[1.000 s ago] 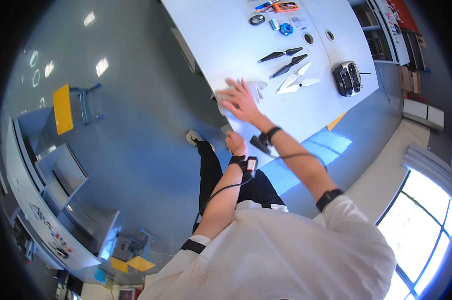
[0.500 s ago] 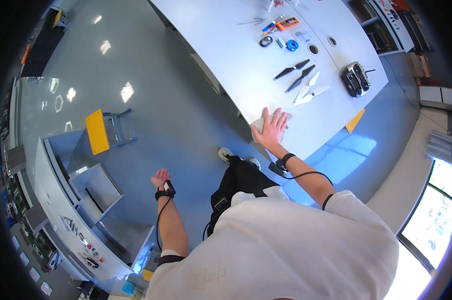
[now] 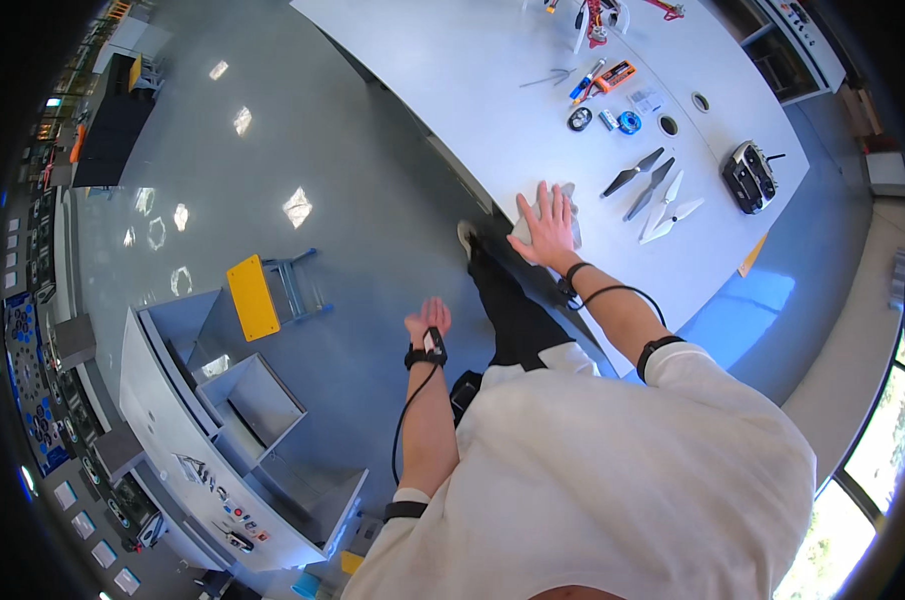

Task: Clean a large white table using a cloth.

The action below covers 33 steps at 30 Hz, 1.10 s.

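My right hand [image 3: 549, 236] lies flat with its fingers spread on a crumpled light grey cloth [image 3: 522, 228], close to the left edge of the white table [image 3: 493, 95]. Part of the cloth is covered by the palm. To the right of that hand are two black propellers [image 3: 635, 172] and a pair of white propellers [image 3: 665, 212]. My left hand [image 3: 430, 318] hangs in the air away from the table, palm up, fingers loosely stretched and nothing in it. Each wrist wears a black strap with a cable.
Farther along the table lie a blue tape roll [image 3: 630, 122], an orange battery [image 3: 615, 76] and a red-and-white drone frame [image 3: 598, 22]. A black remote controller [image 3: 750, 178] stands at the right edge. A yellow stool [image 3: 254, 298] and a white cabinet [image 3: 163, 400] are on the left.
My right hand and the cloth have slid farther along the table's left edge, away from the near corner. My body has moved forward, and the view has shifted. My left hand has come along.
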Motion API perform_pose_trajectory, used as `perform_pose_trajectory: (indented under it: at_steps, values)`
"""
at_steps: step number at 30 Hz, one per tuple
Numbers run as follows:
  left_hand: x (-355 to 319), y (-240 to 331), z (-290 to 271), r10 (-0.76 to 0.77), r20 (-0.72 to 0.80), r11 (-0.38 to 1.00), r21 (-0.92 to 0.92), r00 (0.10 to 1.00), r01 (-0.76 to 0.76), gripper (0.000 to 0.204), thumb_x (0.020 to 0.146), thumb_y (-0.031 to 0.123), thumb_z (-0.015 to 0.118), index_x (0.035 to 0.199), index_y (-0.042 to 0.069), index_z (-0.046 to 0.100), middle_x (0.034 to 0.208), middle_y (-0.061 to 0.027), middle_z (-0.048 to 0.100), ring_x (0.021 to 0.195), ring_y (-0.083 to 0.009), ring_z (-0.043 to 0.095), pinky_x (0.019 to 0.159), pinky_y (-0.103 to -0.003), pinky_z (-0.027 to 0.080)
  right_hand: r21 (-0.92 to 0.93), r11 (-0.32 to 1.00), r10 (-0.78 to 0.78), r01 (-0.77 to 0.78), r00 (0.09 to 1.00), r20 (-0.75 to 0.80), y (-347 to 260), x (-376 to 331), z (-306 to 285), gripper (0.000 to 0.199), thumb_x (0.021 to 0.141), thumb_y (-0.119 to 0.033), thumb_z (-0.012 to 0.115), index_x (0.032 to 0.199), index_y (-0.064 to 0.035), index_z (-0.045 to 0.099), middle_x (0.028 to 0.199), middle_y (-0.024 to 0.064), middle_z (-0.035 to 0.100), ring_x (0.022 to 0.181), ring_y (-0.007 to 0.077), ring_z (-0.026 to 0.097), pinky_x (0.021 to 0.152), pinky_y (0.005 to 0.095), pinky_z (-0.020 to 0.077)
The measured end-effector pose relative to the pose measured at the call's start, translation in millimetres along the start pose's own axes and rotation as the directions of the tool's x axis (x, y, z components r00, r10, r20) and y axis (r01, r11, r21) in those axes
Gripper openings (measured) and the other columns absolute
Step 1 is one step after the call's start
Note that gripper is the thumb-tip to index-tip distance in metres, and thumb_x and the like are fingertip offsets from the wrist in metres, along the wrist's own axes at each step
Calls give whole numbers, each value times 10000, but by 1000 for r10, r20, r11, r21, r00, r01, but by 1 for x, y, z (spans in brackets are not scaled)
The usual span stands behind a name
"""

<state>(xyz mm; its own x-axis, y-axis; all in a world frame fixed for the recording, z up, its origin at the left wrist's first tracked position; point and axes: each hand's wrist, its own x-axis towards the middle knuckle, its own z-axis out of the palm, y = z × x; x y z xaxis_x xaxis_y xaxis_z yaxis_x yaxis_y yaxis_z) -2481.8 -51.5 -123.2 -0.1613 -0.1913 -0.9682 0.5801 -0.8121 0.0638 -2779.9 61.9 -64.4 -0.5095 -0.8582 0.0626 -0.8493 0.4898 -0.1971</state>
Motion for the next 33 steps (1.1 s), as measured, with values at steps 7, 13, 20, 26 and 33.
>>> perform_pose_trajectory:
  at_steps: [7, 13, 20, 26, 33]
  values:
    - [7, 50, 114, 68, 25, 982, 177, 997, -72, 401, 937, 303, 312, 1228, 69, 459, 1188, -102, 561, 1025, -241, 585, 828, -419, 480, 21, 1000, 1, -2, 999, 41, -31, 81, 10, 807, 774, -609, 542, 1432, -186, 344, 1492, 277, 154, 1361, 513, 113, 1088, 607, 141]
    - [10, 93, 177, 103, -35, 958, 271, 994, -90, 387, 921, 251, 304, 1221, 61, 460, 1143, -95, 581, 1016, -228, 587, 837, -405, 475, 58, 998, -24, 18, 994, 103, -45, 132, 5, 807, 773, -604, 545, 1430, -179, 348, 1492, 280, 151, 1366, 503, 112, 1093, 597, 143]
    - [26, 143, 245, 132, -34, 941, 319, 991, -114, 410, 925, 263, 286, 1233, 52, 455, 1187, -122, 569, 1071, -250, 572, 869, -411, 471, 104, 994, -53, 46, 996, 68, -67, 218, 19, 805, 776, -599, 544, 1428, -168, 351, 1488, 267, 185, 1369, 479, 147, 1098, 579, 155]
    - [40, 141, 344, 49, 76, 903, 422, 996, -77, 537, 950, 407, 265, 1319, 47, 416, 1307, -153, 490, 1187, -279, 501, 967, -450, 417, 101, 994, 34, -39, 998, 58, -75, 277, 30, 819, 782, -606, 534, 1438, -160, 329, 1490, 268, 182, 1372, 474, 151, 1100, 574, 159]
    - [73, 116, 466, 122, 234, 715, 653, 965, -249, 577, 944, 457, 270, 1328, 40, 374, 1348, -172, 411, 1247, -296, 416, 1026, -469, 333, 148, 984, 98, -103, 994, 37, -83, 321, 30, 796, 781, -596, 534, 1425, -165, 354, 1483, 270, 205, 1370, 471, 170, 1106, 573, 156]
